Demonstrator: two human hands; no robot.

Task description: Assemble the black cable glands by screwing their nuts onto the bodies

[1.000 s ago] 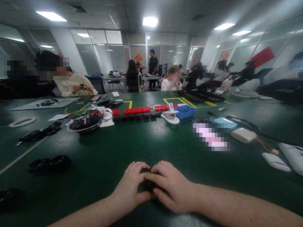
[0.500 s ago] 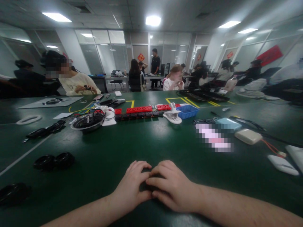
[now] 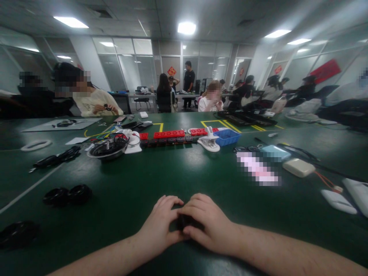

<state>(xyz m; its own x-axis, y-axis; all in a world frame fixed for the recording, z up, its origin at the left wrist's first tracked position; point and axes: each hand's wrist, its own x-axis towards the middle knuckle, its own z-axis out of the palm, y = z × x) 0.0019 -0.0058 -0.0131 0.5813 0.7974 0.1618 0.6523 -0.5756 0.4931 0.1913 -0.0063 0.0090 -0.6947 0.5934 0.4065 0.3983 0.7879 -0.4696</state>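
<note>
Dark object (image 3: 184, 222) (mostly hidden), between hands (image 3: 209, 222)

One left hand (image 3: 162, 220) and one right hand (image 3: 209, 224) have one dark piece (image 3: 184, 221) between their fingers (image 3: 192, 211), with three round black coils (image 3: 80, 194) left of those fingers and, beyond them, one metal bowl (image 3: 96, 155), one blue bin (image 3: 229, 138) and one light-blue item (image 3: 275, 152).

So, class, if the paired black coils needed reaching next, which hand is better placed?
Probably the left hand: it lies nearer the paired black coils, on their side, while the right hand would likely cross over it.
</note>
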